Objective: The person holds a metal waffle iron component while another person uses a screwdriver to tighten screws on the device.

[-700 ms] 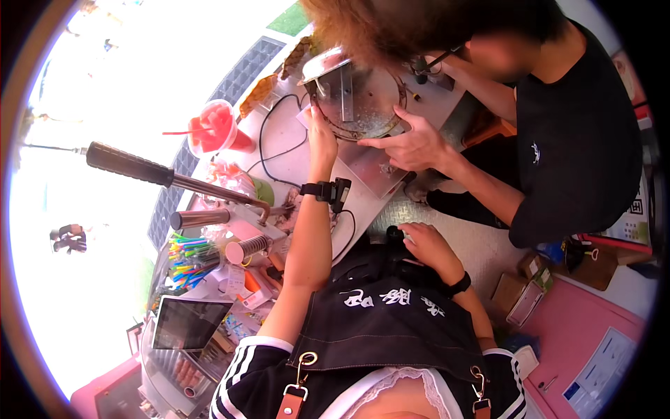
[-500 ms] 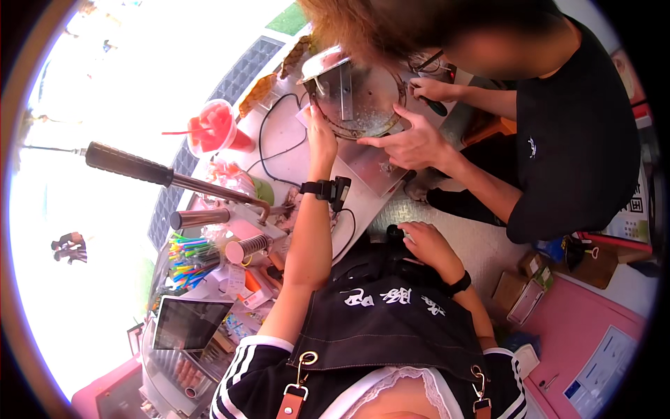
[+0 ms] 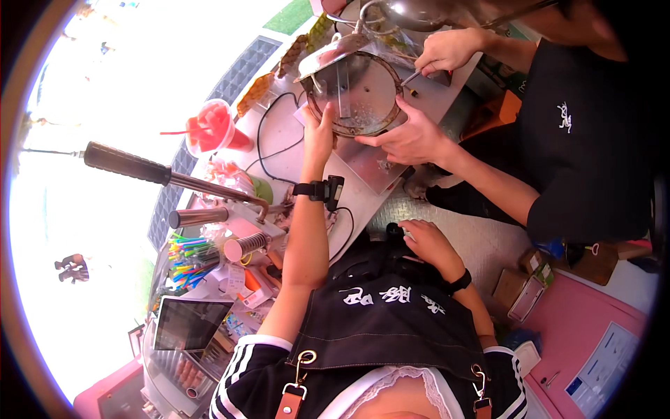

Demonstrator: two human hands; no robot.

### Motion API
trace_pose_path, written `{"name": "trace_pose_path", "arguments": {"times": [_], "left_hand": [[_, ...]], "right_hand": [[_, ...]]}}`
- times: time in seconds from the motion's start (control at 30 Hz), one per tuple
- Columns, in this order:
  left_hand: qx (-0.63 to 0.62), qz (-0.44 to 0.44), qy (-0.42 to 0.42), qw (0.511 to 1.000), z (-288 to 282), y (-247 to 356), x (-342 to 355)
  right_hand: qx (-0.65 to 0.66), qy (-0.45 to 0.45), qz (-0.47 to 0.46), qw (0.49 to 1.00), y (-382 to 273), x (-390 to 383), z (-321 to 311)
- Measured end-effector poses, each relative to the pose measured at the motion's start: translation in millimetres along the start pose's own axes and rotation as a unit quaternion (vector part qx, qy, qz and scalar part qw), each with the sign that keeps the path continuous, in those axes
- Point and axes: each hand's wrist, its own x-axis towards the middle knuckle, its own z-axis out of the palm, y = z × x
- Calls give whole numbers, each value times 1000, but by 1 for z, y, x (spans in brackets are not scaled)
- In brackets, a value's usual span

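My left hand (image 3: 319, 136) grips the near left edge of a round see-through disc (image 3: 366, 105) with a stained brown rim, held tilted above the counter. A shiny metal piece with a pale handle (image 3: 331, 57) stands at the disc's far left side. A co-worker's left hand (image 3: 412, 136) pinches the rim at the near right. In the co-worker's right hand (image 3: 450, 52) is a thin metal tool (image 3: 410, 79), its tip against the rim. Low by my apron, my right hand (image 3: 431, 243) is curled beside a small black round thing (image 3: 395, 229); what its fingers hold is hidden.
On the left of the counter (image 3: 279, 133) stand a cup of red fruit pieces (image 3: 211, 127), a black cable (image 3: 262, 133), a lever with a dark grip (image 3: 129, 163), colourful straws (image 3: 190, 258) and a tablet screen (image 3: 190, 323). Cardboard boxes (image 3: 527, 290) sit at the lower right.
The co-worker's head and body have shifted right and back. Their right hand has risen and brought the thin tool to the rim. My left hand has barely moved; my right hand stays put.
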Motion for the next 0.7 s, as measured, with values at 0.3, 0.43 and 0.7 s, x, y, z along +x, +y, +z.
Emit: {"name": "trace_pose_path", "arguments": {"times": [0.3, 0.43, 0.7], "left_hand": [[-96, -55, -45, 993, -7, -1, 3], [-89, -48, -56, 993, -9, -1, 3], [-103, -53, -43, 992, -7, 3, 0]], "right_hand": [[-6, -22, 17, 1000, -3, 1, -4], [-7, -34, 13, 999, -4, 2, -3], [1, -66, 25, 998, -8, 11, 3]]}}
